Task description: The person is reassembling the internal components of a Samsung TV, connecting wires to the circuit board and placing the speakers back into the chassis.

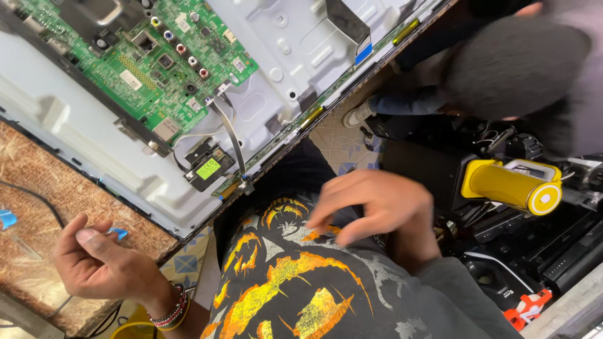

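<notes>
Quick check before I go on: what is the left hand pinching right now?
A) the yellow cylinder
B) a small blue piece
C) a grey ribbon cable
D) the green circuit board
B: the left hand pinches a small blue piece between thumb and fingers over the brown worktop, well apart from the green circuit board and the yellow cylinder.

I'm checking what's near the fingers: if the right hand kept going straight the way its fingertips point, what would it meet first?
The right hand points left, so probably the printed shirt; depth is unclear, and the panel's edge lies close.
</notes>
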